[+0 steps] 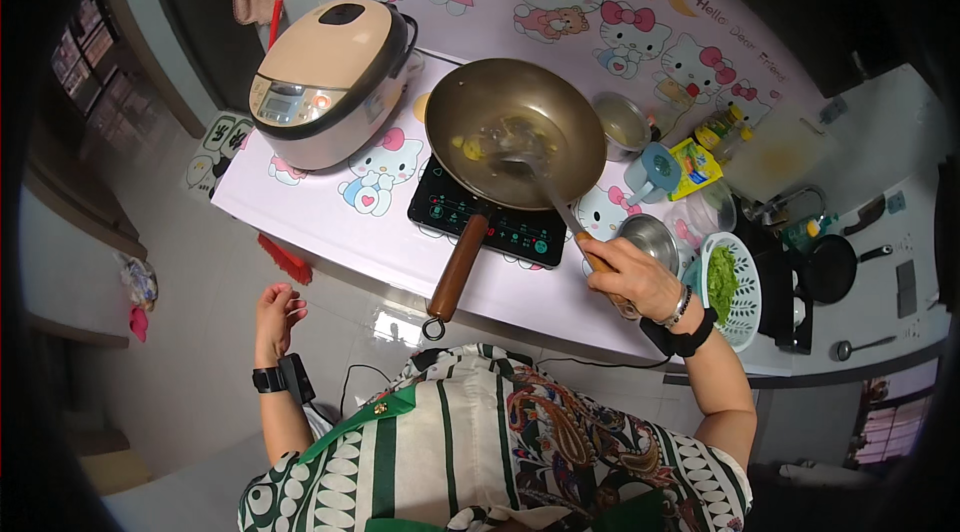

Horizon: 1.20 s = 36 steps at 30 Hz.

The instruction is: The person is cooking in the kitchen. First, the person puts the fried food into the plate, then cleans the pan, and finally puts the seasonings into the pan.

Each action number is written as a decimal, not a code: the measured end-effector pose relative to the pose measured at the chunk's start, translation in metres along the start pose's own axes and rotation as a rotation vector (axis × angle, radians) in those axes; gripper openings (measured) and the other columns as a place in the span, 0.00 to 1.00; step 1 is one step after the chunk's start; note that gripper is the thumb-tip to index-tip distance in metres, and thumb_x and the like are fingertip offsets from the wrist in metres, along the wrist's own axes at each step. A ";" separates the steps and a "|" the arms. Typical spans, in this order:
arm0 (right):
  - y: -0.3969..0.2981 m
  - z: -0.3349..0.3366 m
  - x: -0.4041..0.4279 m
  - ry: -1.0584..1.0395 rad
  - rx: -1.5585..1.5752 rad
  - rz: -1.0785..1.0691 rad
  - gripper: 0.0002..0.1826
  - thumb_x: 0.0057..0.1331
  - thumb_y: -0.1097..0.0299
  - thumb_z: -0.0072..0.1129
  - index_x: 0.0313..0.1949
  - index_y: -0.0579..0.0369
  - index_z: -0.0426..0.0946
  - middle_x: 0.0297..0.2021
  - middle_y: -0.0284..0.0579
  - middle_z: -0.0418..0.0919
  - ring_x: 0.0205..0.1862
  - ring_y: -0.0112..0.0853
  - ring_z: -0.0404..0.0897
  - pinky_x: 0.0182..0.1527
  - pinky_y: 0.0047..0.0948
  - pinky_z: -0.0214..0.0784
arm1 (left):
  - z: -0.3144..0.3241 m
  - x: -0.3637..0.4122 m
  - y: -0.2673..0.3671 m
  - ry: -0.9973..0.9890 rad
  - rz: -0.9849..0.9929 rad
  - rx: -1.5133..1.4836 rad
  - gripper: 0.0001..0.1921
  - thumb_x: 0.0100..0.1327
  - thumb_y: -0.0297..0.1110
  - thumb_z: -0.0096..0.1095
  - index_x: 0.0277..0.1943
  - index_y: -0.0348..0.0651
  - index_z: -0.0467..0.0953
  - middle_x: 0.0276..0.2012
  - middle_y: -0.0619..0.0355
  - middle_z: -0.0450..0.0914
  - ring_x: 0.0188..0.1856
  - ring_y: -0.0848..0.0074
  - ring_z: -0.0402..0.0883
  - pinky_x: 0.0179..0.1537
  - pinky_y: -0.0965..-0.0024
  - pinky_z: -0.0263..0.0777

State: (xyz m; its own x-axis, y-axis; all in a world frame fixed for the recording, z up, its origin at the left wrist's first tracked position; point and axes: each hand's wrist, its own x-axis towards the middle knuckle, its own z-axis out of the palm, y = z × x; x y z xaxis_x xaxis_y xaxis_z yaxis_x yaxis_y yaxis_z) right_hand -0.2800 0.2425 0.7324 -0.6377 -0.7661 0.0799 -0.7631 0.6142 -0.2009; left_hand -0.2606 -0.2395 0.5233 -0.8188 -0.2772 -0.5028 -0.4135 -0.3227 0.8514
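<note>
My right hand [637, 278] grips the wooden handle of a metal spatula [553, 196]. Its blade rests inside a wok [570, 123], among oil and small yellowish pieces [472, 148] that may be garlic or ginger. Under the wok is a black induction cooker [532, 239] with lit red and green markings on its panel. The wok's brown wooden handle [459, 269] points towards me over the counter's front edge. My left hand [279, 318] hangs in front of the counter with loosely curled fingers and nothing in it.
A rice cooker [330, 81] stands left of the wok. At right are a metal bowl [649, 235], a blue lidded cup [654, 170], a yellow packet [694, 168] and a white colander [744, 307] of green leaves [721, 283]. Further right sits a black frying pan [827, 269].
</note>
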 end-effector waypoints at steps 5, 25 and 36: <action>0.006 0.032 0.017 -0.001 -0.055 -0.003 0.14 0.40 0.76 0.55 0.31 0.54 0.71 0.50 0.49 0.65 0.40 0.39 0.69 0.41 0.31 0.66 | -0.007 0.008 -0.003 -0.025 -0.017 -0.014 0.06 0.60 0.35 0.51 0.36 0.43 0.67 0.27 0.61 0.72 0.26 0.79 0.74 0.27 0.77 0.72; 0.074 0.037 0.034 1.370 1.126 0.845 0.12 0.60 0.62 0.53 0.34 0.59 0.67 0.24 0.45 0.74 0.20 0.28 0.75 0.21 0.19 0.70 | -0.083 0.002 -0.032 0.078 -0.054 -0.135 0.06 0.59 0.34 0.52 0.35 0.42 0.67 0.28 0.60 0.71 0.27 0.76 0.74 0.27 0.76 0.72; 0.071 0.069 0.060 1.322 1.341 0.675 0.11 0.61 0.67 0.52 0.38 0.61 0.65 0.34 0.49 0.74 0.25 0.31 0.76 0.29 0.21 0.72 | -0.084 0.005 -0.034 0.089 -0.061 -0.146 0.04 0.59 0.33 0.51 0.34 0.43 0.68 0.27 0.59 0.72 0.25 0.76 0.74 0.25 0.76 0.73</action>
State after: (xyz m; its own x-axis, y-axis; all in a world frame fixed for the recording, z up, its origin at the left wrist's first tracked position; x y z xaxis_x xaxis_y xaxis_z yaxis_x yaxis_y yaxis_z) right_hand -0.3653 0.2271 0.6556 -0.8829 0.4580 0.1038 -0.2617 -0.2963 -0.9185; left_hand -0.2170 -0.3058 0.4799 -0.7527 -0.3298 -0.5698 -0.3939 -0.4679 0.7912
